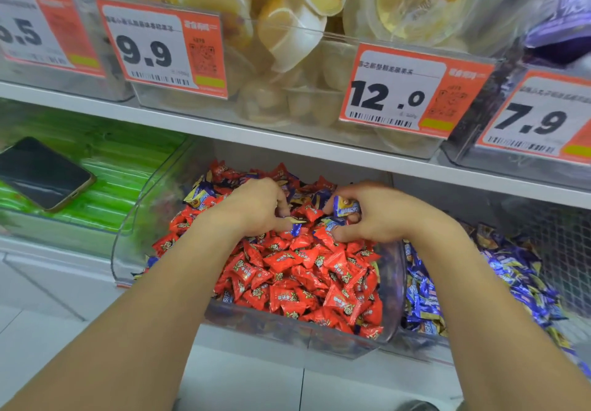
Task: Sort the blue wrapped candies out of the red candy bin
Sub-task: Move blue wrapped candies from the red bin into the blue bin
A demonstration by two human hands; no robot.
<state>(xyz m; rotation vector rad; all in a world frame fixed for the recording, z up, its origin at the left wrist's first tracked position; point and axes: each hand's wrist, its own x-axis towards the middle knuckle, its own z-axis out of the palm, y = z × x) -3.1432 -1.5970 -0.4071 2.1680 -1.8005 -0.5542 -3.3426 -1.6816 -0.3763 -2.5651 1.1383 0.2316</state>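
Both forearms reached in from the near edge toward the red bin (388, 286), a clear tub on the lower shelf heaped with red candies (287, 270). At the far middle of the heap the right hand (380, 215) had its fingers curled round a blue candy (346, 206), pinched just above the pile. The left hand (259, 207) was curled down into the sweets with a second blue wrapper (296, 228) at its fingertips; whether it actually gripped that one could not be told. More blue candies (200, 194) lay mixed among the red ones along the far left of the heap, and a few showed low against the near wall. The blue bin (479, 286) stood just to the right, touching the red bin's side. A phone (41, 177) lay on the green packs (128, 167) to the left. The likeliest slip, I judged, was a red candy coming up with the blue one, since the wrappers sat tightly packed and the curled fingers dug among both colours. Raking through the mound could also push sweets over the low near rim to the floor. Blue pieces buried deep could be missed, too. An elbow swung left might nudge the phone off its perch.
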